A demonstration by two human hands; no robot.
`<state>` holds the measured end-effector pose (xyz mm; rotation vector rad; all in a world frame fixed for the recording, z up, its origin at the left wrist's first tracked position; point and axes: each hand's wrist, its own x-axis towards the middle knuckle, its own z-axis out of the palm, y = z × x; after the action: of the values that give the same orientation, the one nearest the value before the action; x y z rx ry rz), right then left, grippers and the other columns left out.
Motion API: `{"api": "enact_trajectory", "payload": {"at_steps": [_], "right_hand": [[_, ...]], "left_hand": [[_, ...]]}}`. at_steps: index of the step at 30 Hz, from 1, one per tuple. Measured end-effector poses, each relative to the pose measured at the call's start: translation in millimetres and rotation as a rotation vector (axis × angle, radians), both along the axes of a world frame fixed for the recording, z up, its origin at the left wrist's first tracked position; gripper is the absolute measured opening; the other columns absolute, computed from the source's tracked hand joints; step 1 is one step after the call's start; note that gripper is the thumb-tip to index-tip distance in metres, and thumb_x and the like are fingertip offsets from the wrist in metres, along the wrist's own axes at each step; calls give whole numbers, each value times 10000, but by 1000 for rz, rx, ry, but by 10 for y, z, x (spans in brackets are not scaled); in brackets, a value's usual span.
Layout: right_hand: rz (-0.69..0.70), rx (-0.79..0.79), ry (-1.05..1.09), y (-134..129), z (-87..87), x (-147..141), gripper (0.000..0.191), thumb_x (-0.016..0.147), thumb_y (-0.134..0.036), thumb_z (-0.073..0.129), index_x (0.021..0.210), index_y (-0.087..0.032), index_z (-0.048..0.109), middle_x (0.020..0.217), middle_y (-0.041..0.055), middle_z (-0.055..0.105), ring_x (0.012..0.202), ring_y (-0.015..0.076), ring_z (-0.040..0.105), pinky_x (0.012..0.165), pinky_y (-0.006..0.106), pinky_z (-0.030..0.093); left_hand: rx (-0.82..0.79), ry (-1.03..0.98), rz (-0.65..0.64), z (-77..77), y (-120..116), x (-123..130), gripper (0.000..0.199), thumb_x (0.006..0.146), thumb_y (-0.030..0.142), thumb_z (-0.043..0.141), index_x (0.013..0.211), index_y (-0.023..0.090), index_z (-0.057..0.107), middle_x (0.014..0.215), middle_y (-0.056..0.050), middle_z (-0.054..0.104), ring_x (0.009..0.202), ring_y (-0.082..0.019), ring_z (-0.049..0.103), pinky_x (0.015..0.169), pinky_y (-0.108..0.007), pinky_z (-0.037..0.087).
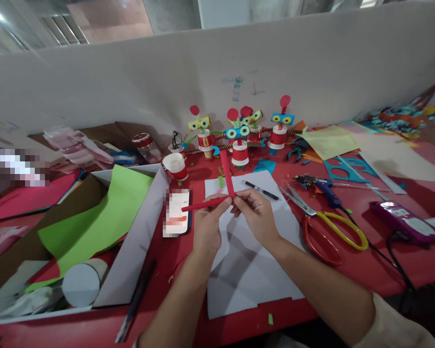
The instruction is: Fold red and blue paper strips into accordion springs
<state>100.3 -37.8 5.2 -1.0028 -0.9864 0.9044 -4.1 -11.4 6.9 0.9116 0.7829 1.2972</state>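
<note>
Two red paper strips (226, 174) meet at a corner between my fingertips, one pointing away from me and the other to the left. My left hand (210, 217) pinches the strip that runs left. Close on its right, my right hand (255, 212) has its fingers closed on the joined ends. Beneath both hands lies a white paper sheet (253, 270). On the sheet, a black pen (261, 190) lies beyond my right hand, and a small green folded paper spring (221, 181) lies near the upright strip.
Several paper-cup figures (239, 153) stand at the back. Scissors (315, 212), a glue gun (328, 191) and a purple device (406, 222) lie right. A phone (177, 212), stacked cups (175, 166) and an open box (130, 241) with green paper are left.
</note>
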Motion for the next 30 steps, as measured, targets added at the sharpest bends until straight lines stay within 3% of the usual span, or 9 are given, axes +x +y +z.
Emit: {"api": "enact_trajectory", "payload": {"at_steps": [6, 18, 30], "right_hand": [[13, -42, 37, 47, -37, 3, 198, 759, -325, 669, 909, -197, 654, 620, -37, 613, 549, 105, 586, 524, 236, 501], [46, -50, 16, 45, -17, 17, 144, 768, -332, 659, 809, -194, 664, 657, -17, 632, 540, 106, 567, 513, 240, 480], [-9, -48, -83, 49, -27, 32, 147, 755, -320, 672, 836, -197, 677, 665, -16, 639, 539, 103, 578, 492, 225, 483]], "left_hand": [[-27, 4, 25, -17, 32, 3, 113, 644, 194, 755, 733, 157, 696, 751, -23, 664, 760, -142, 590, 751, -270, 460], [-5, 87, 31, 80, -11, -9, 86, 649, 202, 744, 710, 154, 708, 720, -26, 681, 699, -139, 589, 701, -273, 473], [66, 148, 101, 35, -25, 14, 90, 654, 166, 719, 740, 176, 693, 747, -20, 680, 734, -146, 602, 710, -261, 470]]}}
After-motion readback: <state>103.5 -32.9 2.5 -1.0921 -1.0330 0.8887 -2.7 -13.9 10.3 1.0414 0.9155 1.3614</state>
